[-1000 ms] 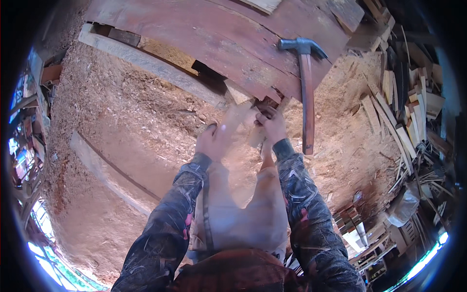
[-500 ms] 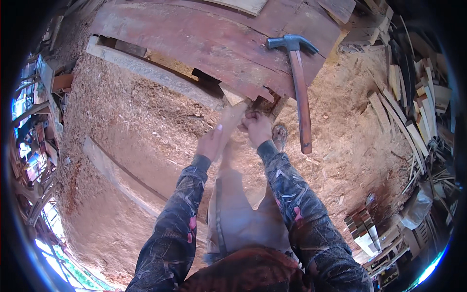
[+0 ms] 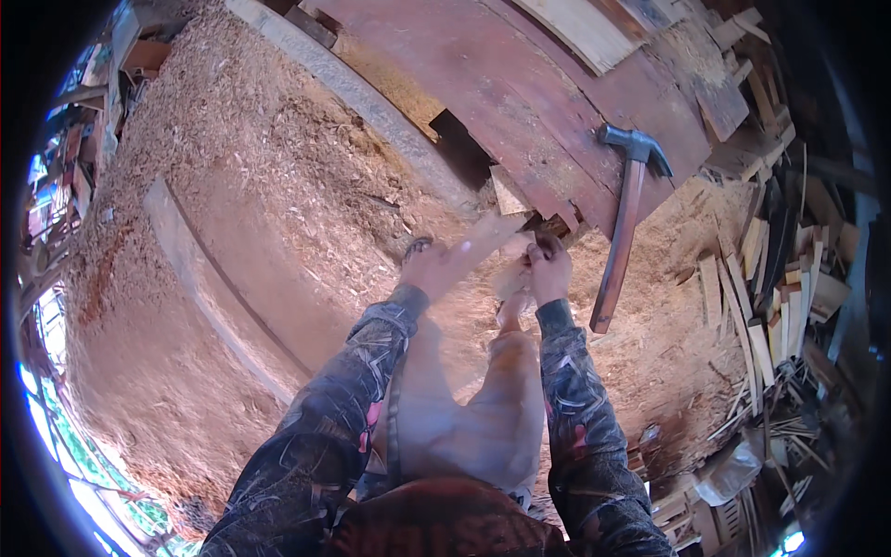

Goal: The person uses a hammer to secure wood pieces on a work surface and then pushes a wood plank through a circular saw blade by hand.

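Note:
My left hand (image 3: 434,267) grips a short, pale piece of wood (image 3: 487,236), smeared by motion, that points toward the edge of a reddish wooden worktop (image 3: 520,121). Just right of it, my right hand (image 3: 550,270) has its fingers closed near the worktop's corner. What these fingers pinch, if anything, is too blurred to name. A claw hammer (image 3: 621,223) lies on the worktop to the right of my hands, its dark head on the boards and its wooden handle reaching past the near edge. Neither hand touches the hammer.
Wood shavings (image 3: 306,204) cover the ground. A long board (image 3: 218,288) lies at left, and a pale beam (image 3: 362,102) runs along the worktop's left side. Several offcuts (image 3: 789,306) are heaped at right, with a clear plastic bag (image 3: 729,473) below them.
The view has turned, so the worktop and hammer sit farther right and tilted. My hands are farther apart; the left still holds the wood piece.

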Demonstrator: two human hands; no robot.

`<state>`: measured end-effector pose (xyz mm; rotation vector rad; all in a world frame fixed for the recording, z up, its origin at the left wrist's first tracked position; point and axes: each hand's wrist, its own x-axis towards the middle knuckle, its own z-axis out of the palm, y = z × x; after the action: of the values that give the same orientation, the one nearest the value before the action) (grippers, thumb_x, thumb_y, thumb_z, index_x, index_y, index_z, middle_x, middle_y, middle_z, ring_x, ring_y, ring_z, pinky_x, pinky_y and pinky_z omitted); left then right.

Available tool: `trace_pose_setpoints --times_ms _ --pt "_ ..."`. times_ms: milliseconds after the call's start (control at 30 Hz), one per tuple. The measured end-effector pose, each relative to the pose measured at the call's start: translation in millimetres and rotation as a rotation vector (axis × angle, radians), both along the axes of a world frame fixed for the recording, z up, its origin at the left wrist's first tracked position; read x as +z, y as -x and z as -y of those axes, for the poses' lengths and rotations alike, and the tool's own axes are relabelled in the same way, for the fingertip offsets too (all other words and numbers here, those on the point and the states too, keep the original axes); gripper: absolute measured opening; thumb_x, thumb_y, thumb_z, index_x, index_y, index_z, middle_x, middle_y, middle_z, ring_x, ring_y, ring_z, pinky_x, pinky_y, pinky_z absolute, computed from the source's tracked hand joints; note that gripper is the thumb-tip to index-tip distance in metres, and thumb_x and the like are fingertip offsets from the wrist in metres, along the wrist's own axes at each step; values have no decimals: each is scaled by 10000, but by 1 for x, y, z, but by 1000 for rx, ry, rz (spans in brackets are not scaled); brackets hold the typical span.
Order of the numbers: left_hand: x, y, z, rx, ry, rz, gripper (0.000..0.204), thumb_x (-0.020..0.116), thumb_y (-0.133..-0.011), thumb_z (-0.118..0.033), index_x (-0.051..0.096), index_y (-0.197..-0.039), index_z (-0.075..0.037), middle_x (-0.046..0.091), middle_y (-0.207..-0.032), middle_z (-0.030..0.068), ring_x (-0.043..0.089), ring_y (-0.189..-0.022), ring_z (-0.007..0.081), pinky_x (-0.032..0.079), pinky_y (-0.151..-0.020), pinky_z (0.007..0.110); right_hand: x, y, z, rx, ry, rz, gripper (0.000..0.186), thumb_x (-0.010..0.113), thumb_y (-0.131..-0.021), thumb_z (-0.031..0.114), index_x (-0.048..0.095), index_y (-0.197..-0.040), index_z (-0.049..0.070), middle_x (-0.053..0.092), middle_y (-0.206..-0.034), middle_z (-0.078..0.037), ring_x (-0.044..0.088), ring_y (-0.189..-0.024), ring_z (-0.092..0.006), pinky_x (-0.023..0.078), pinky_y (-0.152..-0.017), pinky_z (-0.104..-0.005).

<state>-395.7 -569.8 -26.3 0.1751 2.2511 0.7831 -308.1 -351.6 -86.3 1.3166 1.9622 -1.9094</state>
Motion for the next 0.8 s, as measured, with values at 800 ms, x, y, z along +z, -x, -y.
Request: trace_pose_setpoints --times_ms 800 --pt "32 5 -12 307 375 12 513 398 -980 -379 770 -897 -36 736 -920 228 716 -918 407 550 -896 509 128 44 -110 352 -802 114 463 770 -859 302 550 -1151 18 634 -973 -173 645 -871 -290 509 -780 -415"
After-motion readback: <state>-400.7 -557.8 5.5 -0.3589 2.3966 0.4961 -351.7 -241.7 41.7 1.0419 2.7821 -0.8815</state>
